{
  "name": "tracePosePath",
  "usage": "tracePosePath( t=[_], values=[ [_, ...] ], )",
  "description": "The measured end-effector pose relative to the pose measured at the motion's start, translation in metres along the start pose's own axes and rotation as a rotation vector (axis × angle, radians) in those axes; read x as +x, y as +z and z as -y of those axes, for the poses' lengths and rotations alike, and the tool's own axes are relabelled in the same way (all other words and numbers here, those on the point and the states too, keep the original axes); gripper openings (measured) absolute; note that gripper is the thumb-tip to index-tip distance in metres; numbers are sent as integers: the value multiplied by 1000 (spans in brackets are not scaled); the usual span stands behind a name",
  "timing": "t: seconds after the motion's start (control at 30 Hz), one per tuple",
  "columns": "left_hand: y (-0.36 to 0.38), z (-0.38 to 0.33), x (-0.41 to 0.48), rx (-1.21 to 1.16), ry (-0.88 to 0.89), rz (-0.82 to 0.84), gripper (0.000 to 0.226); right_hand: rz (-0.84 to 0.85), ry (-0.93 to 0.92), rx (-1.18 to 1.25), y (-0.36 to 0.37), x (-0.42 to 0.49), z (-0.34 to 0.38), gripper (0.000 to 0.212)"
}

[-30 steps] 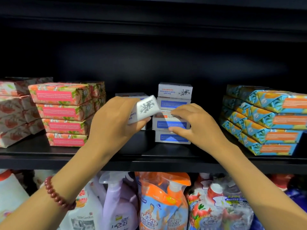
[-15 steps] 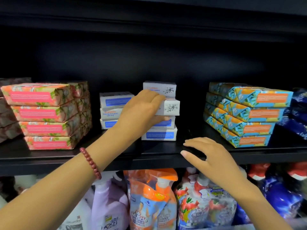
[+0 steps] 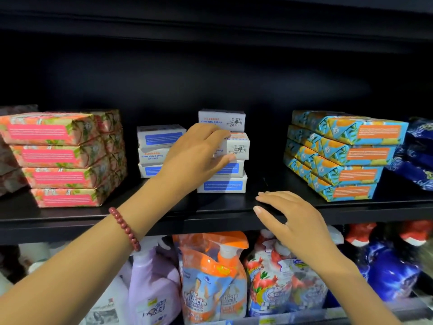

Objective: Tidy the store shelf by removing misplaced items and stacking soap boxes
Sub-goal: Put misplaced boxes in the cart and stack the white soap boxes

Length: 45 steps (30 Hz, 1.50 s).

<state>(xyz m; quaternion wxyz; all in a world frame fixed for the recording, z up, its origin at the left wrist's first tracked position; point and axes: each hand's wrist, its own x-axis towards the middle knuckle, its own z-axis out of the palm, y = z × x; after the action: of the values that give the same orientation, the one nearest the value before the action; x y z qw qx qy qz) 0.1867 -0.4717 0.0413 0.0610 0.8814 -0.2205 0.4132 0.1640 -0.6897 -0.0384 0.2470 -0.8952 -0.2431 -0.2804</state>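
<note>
Well, along the black shelf [image 3: 70, 215] the goods sit back from the front lip, leaving a bare strip of board in front of every stack. At the far left stand the pink wrapped soap packs [image 3: 54, 158], four high in the front column, with more of the same packed behind; the lowest pack lies nearest the lip. A narrow dark gap separates them from the left white stack [image 3: 159, 141], three goat's milk soap boxes high. The left hand [image 3: 196, 158], a red bead bracelet [image 3: 125, 228] on its wrist, reaches across the right side of that stack to the right white stack [image 3: 222, 185], where four boxes show. Its fingers curl over the top of the second box [image 3: 237, 147] from the top and the thumb presses against its front, so the hand pinches this box. The box juts to the right past the ones above and below it. Right of this stack lies the widest open stretch of board. The right hand [image 3: 290, 215] rests at the lip there, fingers spread and nearly straight, holding nothing. Beyond it the blue-and-orange soap packs [image 3: 360, 160] rise four layers high, and dark blue packs [image 3: 419, 148] crowd the right margin. Below, spray bottles and refill pouches [image 3: 210, 277] fill the lower shelf.
</note>
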Motion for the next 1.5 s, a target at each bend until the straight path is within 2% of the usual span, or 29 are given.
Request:
tracePosePath(
  t=[0.1, 0.2, 0.27, 0.33, 0.43, 0.57, 0.73, 0.83, 1.0, 1.17, 1.27, 1.4, 1.5],
  values=[
    [-12, 6, -21, -34, -79, -76, 53, -15, 2, 55, 0, 2, -1, 45],
    [-24, 18, -55, -21, -157, -121, 50, -220, -73, 160, 0, 7, 9, 29],
    [-28, 27, -79, -17, -204, -88, 52, -336, -170, 193, 0, 15, 28, 25],
    [-31, 35, -99, -45, -260, 22, 57, -367, -255, 216, 5, 27, 51, 25],
    [-36, 43, -119, -71, -282, 173, 62, -344, -363, 220, 17, 50, 87, 25],
    [-44, 50, -134, -71, -282, 220, 64, -281, -459, 203, 38, 85, 129, 26],
    [-51, 54, -144, -87, -278, 250, 66, 26, -350, -104, 64, 132, 160, 28],
    [-51, 56, -148, -70, -260, 213, 59, 106, -250, -321, 77, 153, 165, 35],
    [-47, 56, -149, -56, -243, 176, 53, 3, -233, -381, 90, 154, 164, 37],
    [-46, 57, -149, -74, -238, 175, 53, -119, -273, -305, 91, 151, 163, 45],
    [-45, 57, -149, -69, -242, 172, 53, -176, -352, -264, 88, 149, 163, 40],
    [-45, 56, -149, -56, -236, 156, 51, -297, -489, -135, 76, 140, 161, 33],
    [-45, 56, -149, -59, -233, 157, 51, -318, -486, 29, 58, 130, 160, 34]
  ],
)
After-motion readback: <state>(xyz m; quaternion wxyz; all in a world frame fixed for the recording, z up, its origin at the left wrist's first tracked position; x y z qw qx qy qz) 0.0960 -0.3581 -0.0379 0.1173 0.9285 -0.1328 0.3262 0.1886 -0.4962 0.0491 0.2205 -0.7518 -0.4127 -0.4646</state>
